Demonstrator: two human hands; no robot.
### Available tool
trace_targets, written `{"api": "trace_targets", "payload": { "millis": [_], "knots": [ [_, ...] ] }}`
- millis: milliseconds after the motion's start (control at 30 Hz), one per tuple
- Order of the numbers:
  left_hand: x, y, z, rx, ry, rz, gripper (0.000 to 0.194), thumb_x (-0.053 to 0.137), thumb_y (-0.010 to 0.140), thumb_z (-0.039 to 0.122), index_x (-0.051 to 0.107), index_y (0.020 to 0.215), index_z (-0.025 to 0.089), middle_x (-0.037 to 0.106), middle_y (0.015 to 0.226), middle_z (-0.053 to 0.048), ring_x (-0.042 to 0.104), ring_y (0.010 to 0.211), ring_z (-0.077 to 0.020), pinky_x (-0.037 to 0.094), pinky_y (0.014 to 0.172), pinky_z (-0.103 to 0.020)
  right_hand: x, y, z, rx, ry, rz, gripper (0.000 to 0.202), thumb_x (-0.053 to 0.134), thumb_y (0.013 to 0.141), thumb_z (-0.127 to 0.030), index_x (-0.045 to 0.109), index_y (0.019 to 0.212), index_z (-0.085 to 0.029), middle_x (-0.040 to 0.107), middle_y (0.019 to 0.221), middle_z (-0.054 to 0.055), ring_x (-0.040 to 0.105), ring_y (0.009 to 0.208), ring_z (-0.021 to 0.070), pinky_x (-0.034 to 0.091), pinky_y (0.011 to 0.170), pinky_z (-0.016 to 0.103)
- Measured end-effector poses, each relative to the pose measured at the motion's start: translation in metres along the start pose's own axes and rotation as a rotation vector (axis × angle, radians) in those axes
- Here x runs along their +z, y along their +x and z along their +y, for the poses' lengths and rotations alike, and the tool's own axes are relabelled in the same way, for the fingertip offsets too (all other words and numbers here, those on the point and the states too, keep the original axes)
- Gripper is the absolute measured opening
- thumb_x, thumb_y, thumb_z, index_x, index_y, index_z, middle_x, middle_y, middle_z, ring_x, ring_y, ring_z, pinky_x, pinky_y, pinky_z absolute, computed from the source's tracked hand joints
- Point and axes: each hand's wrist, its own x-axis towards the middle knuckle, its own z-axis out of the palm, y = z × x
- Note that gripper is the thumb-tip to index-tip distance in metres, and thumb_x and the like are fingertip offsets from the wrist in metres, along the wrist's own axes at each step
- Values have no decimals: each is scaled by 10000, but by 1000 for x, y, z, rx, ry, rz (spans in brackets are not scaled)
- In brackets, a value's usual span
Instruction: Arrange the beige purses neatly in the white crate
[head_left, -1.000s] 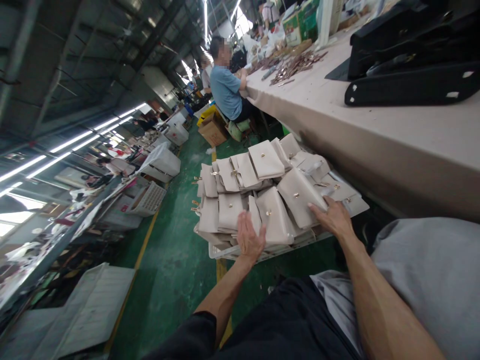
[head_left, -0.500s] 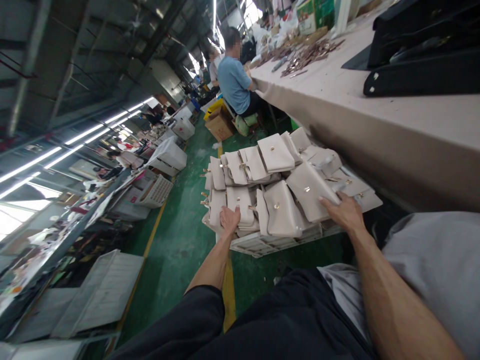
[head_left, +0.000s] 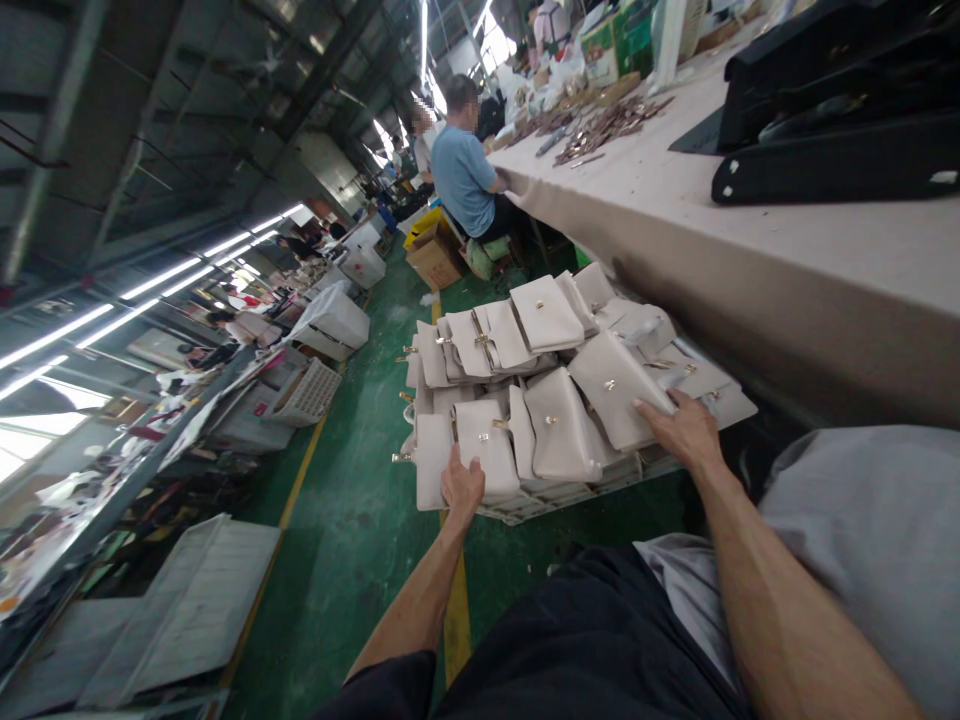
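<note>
A white crate (head_left: 517, 512) on the green floor holds several stacks of beige flap bags with gold clasps. My left hand (head_left: 460, 486) grips a small stack of beige bags (head_left: 465, 452) at the crate's near left corner, pulled a little out over the edge. My right hand (head_left: 681, 428) rests flat on the lower edge of a tilted beige bag (head_left: 615, 388) at the pile's right side. My dark trousers and grey shirt fill the foreground.
A long beige worktable (head_left: 675, 220) runs along the right, with black bag parts (head_left: 832, 150) and metal fittings (head_left: 600, 122) on it. A person in a blue shirt (head_left: 463, 180) sits farther along it. White crates (head_left: 330, 322) and cluttered benches line the left aisle.
My left hand moved left from the middle of the pile, took hold of the near left stack and drew it toward me. My right hand stayed on the tilted bag.
</note>
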Motion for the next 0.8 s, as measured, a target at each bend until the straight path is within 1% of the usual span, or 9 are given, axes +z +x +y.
{"api": "trace_targets", "payload": {
  "millis": [67,133,200,300,400,500,600,700,800],
  "knots": [
    [7,-7,-2,-5,29,5,560,541,1002,340,514,1508,101,733,1207,-219,680,1190,-341,479,1038,-425,0,-1,-1,-7,-8,7,846,611,857,-693,619,1408,-51,682,1265,262,645,1200,401,495,1017,461],
    [12,-8,-3,-5,58,17,566,509,1013,363,508,1508,88,712,1195,-237,680,1163,-358,483,1021,-449,0,-2,-2,-18,-11,12,863,604,853,-713,622,1403,-49,685,1253,262,648,1187,403,497,1006,461],
    [14,-7,-3,11,82,42,573,499,1012,382,504,1505,91,656,1277,-251,648,1201,-368,469,1036,-465,0,-2,-2,-30,1,18,879,593,851,-732,625,1396,-43,692,1229,263,651,1175,399,498,998,457],
    [15,-4,-5,107,166,102,552,498,995,336,501,1487,85,541,1442,-255,547,1334,-365,417,1107,-463,1,0,1,-43,18,39,901,570,850,-760,621,1403,-50,682,1235,260,648,1171,391,497,997,463],
    [14,1,-4,155,228,143,501,510,961,273,547,1419,71,539,1450,-255,532,1346,-370,419,1113,-467,2,2,5,-52,11,60,933,557,839,-785,607,1415,-53,659,1258,267,632,1188,395,489,1011,482],
    [18,10,2,174,192,174,525,489,965,274,525,1445,64,516,1492,-261,500,1394,-377,397,1149,-491,3,2,7,-58,26,73,943,536,844,-794,585,1436,-61,647,1271,257,620,1205,388,482,1027,475],
    [30,17,9,243,106,151,567,446,975,256,480,1501,47,472,1548,-278,445,1461,-365,360,1191,-518,3,0,7,-64,16,86,936,522,853,-790,582,1440,-63,638,1279,256,613,1205,386,476,1032,467],
    [45,21,13,268,63,101,594,444,965,245,475,1499,-13,444,1554,-332,419,1486,-381,352,1193,-561,4,0,7,-81,2,79,924,524,856,-783,597,1418,-54,644,1258,263,611,1198,390,477,1023,469],
    [50,29,11,267,67,52,595,449,975,278,489,1484,-26,432,1562,-338,378,1517,-365,339,1207,-535,6,1,9,-84,9,78,934,534,855,-777,583,1433,-44,644,1255,267,607,1207,389,473,1028,472]
  ]
}}
